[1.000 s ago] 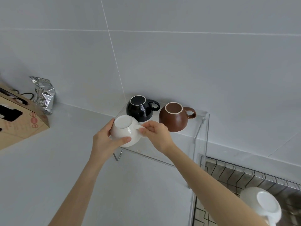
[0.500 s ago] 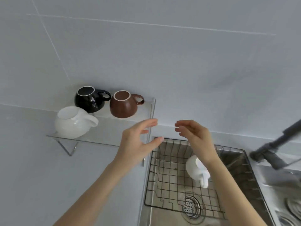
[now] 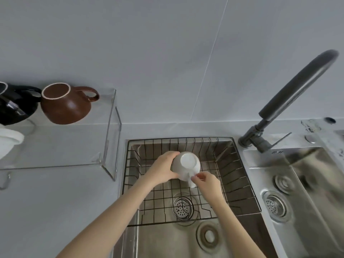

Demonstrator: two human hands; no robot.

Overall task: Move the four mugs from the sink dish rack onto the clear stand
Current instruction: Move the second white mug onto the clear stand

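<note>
Both hands (image 3: pixel 163 167) now grip white mug (image 3: pixel 186 165) inside rack (image 3: pixel 236 164).

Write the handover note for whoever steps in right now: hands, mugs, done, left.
Left hand grips the body of the white mug, upside down over the dish rack; right hand pinches its handle.
Done: brown mug, black mug and another white mug sit on the clear stand.
Left: carry this last mug to the stand's free front area.
</note>
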